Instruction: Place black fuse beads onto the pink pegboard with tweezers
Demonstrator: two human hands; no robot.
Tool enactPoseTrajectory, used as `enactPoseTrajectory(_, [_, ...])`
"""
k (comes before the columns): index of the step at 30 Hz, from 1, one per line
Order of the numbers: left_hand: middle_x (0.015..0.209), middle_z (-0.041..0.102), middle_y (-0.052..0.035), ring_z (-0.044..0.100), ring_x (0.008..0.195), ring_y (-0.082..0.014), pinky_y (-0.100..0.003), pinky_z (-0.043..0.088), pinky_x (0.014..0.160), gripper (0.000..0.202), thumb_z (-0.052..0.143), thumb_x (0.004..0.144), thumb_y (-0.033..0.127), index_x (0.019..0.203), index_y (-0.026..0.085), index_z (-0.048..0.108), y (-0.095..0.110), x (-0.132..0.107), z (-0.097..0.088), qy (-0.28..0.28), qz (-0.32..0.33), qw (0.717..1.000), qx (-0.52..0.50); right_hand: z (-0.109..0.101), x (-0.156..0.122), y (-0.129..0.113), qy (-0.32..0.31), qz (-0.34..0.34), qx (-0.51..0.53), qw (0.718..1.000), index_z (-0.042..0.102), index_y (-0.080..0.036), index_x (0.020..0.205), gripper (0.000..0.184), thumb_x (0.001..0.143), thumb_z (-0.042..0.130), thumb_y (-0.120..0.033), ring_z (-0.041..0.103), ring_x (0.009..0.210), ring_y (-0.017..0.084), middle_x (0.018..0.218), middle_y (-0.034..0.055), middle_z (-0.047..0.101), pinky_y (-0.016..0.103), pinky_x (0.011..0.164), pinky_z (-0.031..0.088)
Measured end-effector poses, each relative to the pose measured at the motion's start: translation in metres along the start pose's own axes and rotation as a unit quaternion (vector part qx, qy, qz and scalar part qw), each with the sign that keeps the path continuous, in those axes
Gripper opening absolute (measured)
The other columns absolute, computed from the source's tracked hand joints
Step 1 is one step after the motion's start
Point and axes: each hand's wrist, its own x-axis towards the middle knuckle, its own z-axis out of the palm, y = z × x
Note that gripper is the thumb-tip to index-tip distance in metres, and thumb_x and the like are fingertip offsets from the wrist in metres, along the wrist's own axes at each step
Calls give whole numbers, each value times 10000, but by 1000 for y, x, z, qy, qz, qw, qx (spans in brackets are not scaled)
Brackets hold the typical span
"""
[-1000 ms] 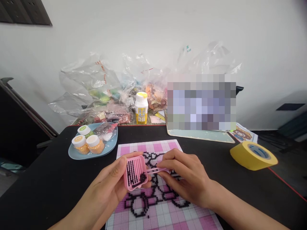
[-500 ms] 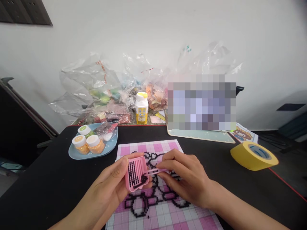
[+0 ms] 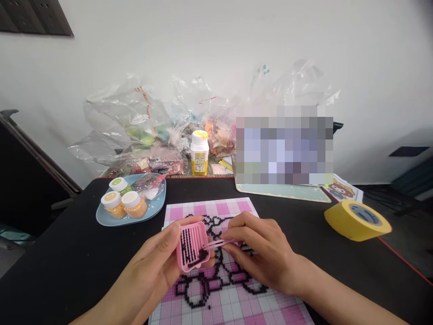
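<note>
My left hand (image 3: 154, 266) grips a small pink ridged tray (image 3: 192, 246) that holds black beads, tilted up above the board. My right hand (image 3: 260, 255) pinches pink tweezers (image 3: 221, 243), whose tips reach into the tray's heap of black beads. Under both hands lies a pink-and-white checked bead board (image 3: 219, 289) with a black bead outline partly laid on it. The hands cover the middle of the pattern.
A blue plate (image 3: 111, 219) with three small bead jars and a bead packet stands at the left. A yellow-capped bottle (image 3: 199, 153) and clear bags of beads sit at the back. A yellow tape roll (image 3: 356, 219) lies at the right on the black table.
The pink tray has tipped slightly more upright in my left hand and the tweezers' tips have shifted a little within the beads. Nothing else has moved.
</note>
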Motion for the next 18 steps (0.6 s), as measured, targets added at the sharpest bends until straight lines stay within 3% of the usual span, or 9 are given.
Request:
enactPoseTrajectory(8, [905, 786, -85, 693, 838, -247, -375, 589, 792, 358, 558, 938, 443, 1076, 188, 767, 1, 3, -3, 1, 6, 1000, 23, -3, 2, -1, 45, 20, 5, 999, 595, -148, 962, 58, 953, 540, -135, 582, 661, 114, 795, 42, 612, 210, 503, 424])
enactPoseTrajectory(11, [900, 787, -78, 689, 822, -225, -333, 584, 797, 339, 543, 953, 411, 1009, 185, 789, 5, 4, -2, 32, 30, 999, 19, -3, 1, -1, 44, 26, 12, 999, 600, -137, 959, 52, 947, 550, -128, 583, 669, 113, 801, 49, 611, 206, 509, 427])
enactPoseTrajectory(18, [853, 760, -71, 688, 780, -225, -391, 606, 821, 260, 612, 920, 360, 887, 168, 783, 7, 6, -2, 101, 66, 993, -11, -2, -1, 4, -49, 47, 39, 997, 602, -151, 959, 82, 969, 523, -171, 582, 679, 123, 823, 47, 622, 224, 552, 455])
